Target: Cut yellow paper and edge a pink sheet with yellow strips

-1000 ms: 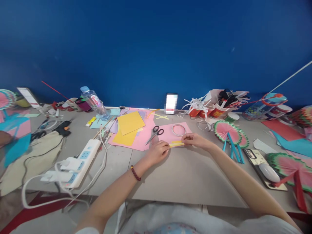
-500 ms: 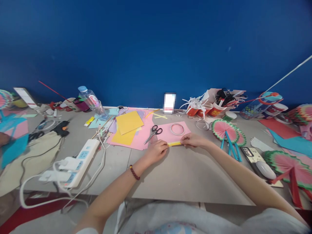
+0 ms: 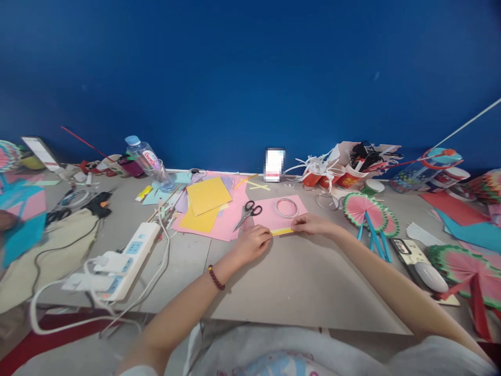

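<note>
A narrow yellow paper strip (image 3: 282, 231) stretches level between my two hands, low over the table. My left hand (image 3: 255, 243) pinches its left end, with the fingers curled in. At the other end, my right hand (image 3: 307, 224) has thumb and fingers closed on the strip. Just beyond it lies a pink paper sheet (image 3: 268, 209) with a roll of tape (image 3: 286, 207) on top. Scissors with black handles (image 3: 252, 209) rest beside my left hand, blades toward me. Yellow paper squares (image 3: 209, 195) are stacked on larger pink sheets to the left.
A white power strip (image 3: 135, 256) with cables sits at left, near a tilted plastic bottle (image 3: 148, 159). A phone (image 3: 274, 166) leans on the blue wall. Red cups (image 3: 312, 179), watermelon-patterned paper fans (image 3: 365, 211) and a mouse (image 3: 430, 277) stand or lie at right. Another person's hand (image 3: 6, 220) shows at far left.
Both hands keep hold of the yellow strip in nearly the same place. The view has shifted slightly, so things at the right appear a little farther right.
</note>
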Demonstrator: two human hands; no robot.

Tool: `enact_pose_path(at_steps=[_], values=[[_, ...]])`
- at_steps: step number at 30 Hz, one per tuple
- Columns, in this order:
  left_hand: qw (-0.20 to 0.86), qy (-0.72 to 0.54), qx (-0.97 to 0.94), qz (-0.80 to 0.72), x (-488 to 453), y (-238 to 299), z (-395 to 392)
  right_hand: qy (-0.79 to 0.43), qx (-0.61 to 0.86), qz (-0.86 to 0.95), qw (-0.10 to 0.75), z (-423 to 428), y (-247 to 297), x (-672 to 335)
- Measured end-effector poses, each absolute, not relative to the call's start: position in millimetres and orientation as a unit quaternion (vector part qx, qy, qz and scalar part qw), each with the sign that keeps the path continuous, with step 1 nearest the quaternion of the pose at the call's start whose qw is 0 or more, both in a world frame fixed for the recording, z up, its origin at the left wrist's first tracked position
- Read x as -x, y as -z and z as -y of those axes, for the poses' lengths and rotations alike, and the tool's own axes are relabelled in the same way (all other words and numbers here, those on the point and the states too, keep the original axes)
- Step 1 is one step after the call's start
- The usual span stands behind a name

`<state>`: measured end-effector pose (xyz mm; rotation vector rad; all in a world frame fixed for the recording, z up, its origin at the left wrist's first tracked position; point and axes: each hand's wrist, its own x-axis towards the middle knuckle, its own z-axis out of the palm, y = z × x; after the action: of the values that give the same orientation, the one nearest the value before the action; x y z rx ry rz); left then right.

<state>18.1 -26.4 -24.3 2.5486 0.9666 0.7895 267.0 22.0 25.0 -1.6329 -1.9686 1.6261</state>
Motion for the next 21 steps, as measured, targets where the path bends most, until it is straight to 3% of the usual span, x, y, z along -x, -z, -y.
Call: enact_pose_path(at_steps=[21], values=[[0.147,-0.279,-0.886,-0.338,-18.8,24.0,27.2,-0.482,0.57,0.665,0.038,-29.3,-8.8,-263.4]])
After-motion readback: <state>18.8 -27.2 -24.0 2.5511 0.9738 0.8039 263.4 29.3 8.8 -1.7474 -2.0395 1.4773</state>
